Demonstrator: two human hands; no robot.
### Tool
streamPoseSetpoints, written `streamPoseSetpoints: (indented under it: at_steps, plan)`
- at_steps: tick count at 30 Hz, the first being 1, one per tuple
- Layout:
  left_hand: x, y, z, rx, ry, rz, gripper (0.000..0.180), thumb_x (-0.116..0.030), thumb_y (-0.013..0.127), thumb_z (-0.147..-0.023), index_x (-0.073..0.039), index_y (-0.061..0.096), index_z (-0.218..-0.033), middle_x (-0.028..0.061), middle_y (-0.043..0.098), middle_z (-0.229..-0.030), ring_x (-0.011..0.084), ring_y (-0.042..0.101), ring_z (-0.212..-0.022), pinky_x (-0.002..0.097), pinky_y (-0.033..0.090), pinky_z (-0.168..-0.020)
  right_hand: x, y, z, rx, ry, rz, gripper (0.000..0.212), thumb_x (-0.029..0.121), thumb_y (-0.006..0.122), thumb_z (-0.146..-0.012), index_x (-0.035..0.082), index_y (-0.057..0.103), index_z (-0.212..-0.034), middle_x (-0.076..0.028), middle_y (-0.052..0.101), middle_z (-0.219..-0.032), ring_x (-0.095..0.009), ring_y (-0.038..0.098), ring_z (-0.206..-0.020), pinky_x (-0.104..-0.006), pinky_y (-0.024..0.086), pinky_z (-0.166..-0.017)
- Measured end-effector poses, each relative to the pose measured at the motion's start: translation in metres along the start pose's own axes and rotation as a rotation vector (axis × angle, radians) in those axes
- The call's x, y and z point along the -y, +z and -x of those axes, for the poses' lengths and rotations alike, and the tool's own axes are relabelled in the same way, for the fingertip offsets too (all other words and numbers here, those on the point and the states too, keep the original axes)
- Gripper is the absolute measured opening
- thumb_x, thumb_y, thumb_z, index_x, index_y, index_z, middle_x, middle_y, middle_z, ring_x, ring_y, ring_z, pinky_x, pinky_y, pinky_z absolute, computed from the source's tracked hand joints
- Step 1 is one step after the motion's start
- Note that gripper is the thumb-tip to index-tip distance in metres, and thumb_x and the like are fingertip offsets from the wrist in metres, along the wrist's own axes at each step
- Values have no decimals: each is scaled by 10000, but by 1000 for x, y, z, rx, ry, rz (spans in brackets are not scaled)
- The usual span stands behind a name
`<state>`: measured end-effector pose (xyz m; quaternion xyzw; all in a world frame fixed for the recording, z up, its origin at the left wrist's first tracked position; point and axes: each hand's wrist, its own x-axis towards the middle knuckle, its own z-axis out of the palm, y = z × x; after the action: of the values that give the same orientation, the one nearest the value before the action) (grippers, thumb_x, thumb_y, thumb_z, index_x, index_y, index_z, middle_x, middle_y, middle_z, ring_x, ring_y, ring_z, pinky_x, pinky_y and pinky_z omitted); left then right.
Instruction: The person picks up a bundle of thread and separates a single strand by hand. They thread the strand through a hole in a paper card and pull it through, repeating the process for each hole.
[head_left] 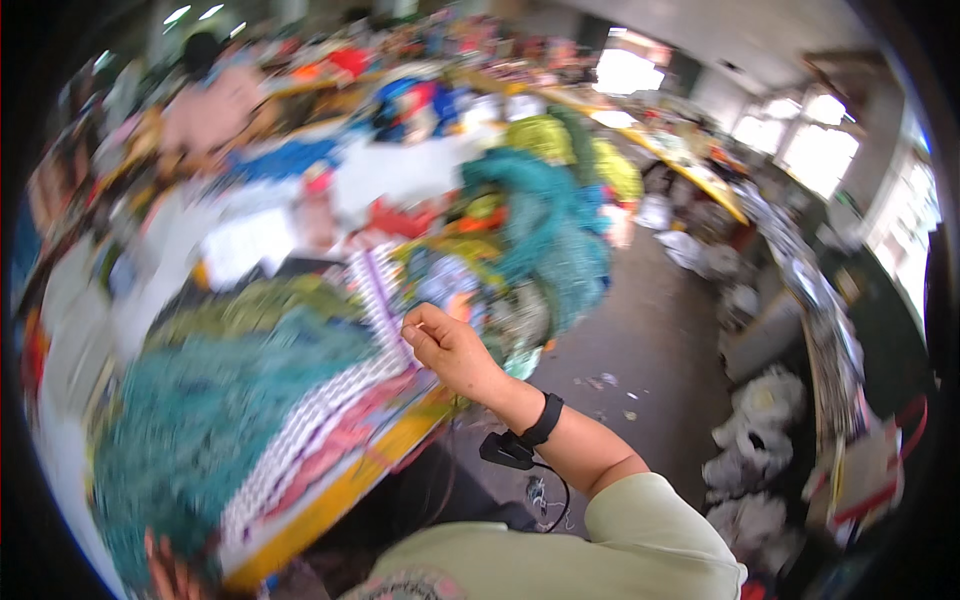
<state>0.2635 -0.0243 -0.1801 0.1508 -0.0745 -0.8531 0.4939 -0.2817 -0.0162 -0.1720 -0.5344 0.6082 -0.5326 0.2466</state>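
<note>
My right hand (452,350) is raised in front of me at the table's near edge, its fingers curled shut. Whether something thin is pinched in them cannot be made out. Behind it runs a white strip of cloth with purple lines (372,290), blurred. Low at the left edge, my left hand (172,568) shows only in part and is smeared. Its fingers look apart, against a broad teal knitted or mesh cloth (235,400). Olive cloth (255,312) lies along the far side of the teal piece, and pink cloth (335,440) along its near side.
A heap of teal and yellow-green cloth (545,215) hangs over the table's right side. The table has a yellow edge (330,492). White plastic bags (750,440) line the floor to the right. Another person (212,110) is at the far left. A cable (560,490) hangs below my right wrist.
</note>
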Motion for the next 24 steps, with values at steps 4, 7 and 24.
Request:
streamPoseSetpoints:
  at_steps: [4, 7, 24]
  plan:
    - [49, 32, -70, -199, 361, -643, 472, -138, 459, -991, -22, 340, -1433, -73, 347, -730, -19, 265, -512, 126, 207, -397, 20, 88, 14, 235, -59, 121, 118, 164, 559, -939, 93, 544, -1032, -130, 519, -660, -202, 501, -572, -336, 440, -571]
    - [41, 32, -96, -123, 432, -738, 416, -124, 522, -953, 6, 434, -1338, 72, 614, -1045, 13, 359, -558, 159, 254, -417, 40, 129, 15, 368, -56, 119, 68, 143, 557, -942, 91, 544, -982, -86, 501, -597, -170, 470, -517, -301, 389, -507]
    - [56, -9, -106, -257, 136, -1694, 296, -376, 564, -912, -95, 638, -853, 8, 551, -627, 86, 503, -541, 254, 391, -504, 35, 281, 13, 790, -200, 258, 99, 177, 567, -912, 89, 577, -956, -93, 555, -589, -194, 538, -500, -342, 412, -510]
